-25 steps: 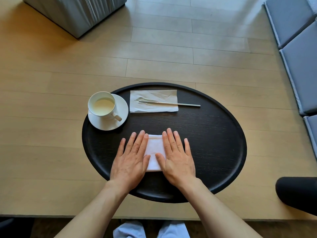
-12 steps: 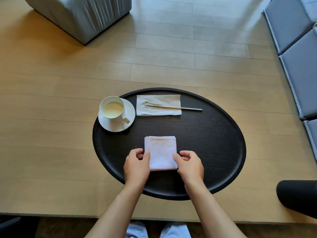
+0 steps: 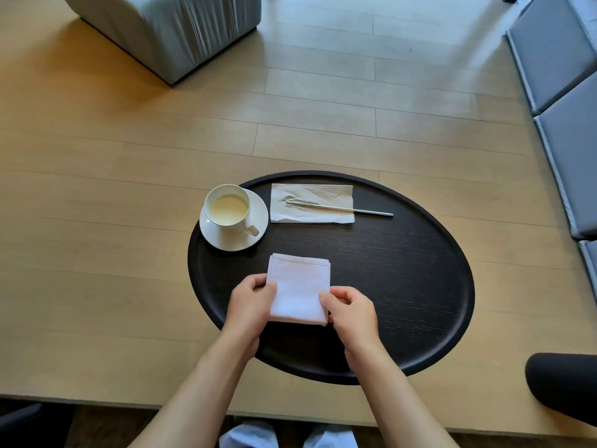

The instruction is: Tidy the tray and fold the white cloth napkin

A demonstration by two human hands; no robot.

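Since half a second ago both hands slid onto the folded white napkin (image 3: 298, 287) at mid-tray (image 3: 420, 286), left hand (image 3: 250, 302) and right hand (image 3: 350, 310) fingers pinching its side edges; soft, light, floppy—grip stacked layers together.

A black wood-grained tray (image 3: 420, 286) on the pale tan planked bench (image 3: 97, 253) carries a white napkin (image 3: 298, 286), a white cup (image 3: 227, 206) of pale yellow liquid on a white saucer (image 3: 235, 242), and a silver utensil (image 3: 339, 208).
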